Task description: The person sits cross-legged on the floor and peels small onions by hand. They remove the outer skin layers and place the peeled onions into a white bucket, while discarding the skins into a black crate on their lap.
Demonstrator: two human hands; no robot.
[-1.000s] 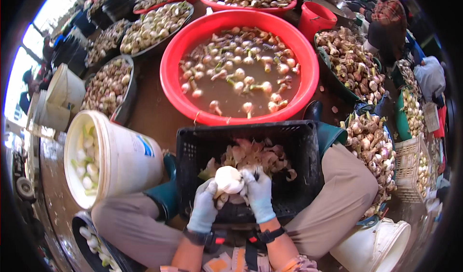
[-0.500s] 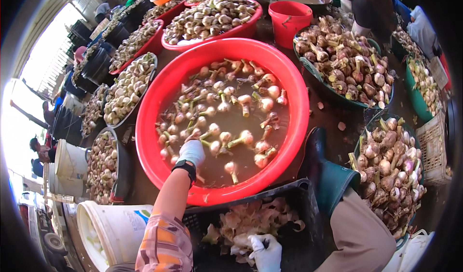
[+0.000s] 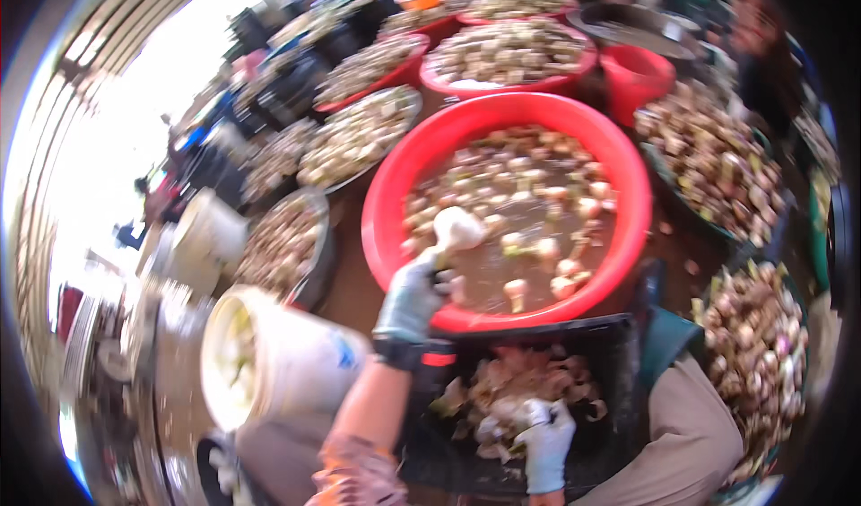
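Note:
My gloved left hand [image 3: 411, 295] is raised at the near left of the red basin [image 3: 637, 201], closed on a pale garlic bulb [image 3: 459, 228]. Many more bulbs [image 3: 514, 291] float in the basin's brown water. Below it is a black crate [image 3: 619, 367] with pinkish papery peels [image 3: 516, 371] in it. My gloved right hand [image 3: 547, 430] is down in this crate on the peels, fingers curled; what they hold, if anything, is too blurred to make out.
A white bucket [image 3: 305, 371] lies left of the crate. Tubs of garlic [image 3: 735, 362] surround the basin on the right, left and far side, along with a smaller red bucket [image 3: 637, 84]. A co-worker [image 3: 753, 13] is at the upper right. My legs flank the crate.
My left hand went from the crate, where both hands held a white bulb, into the basin, and now has lifted a bulb. My right hand stayed low in the crate. The view shifted.

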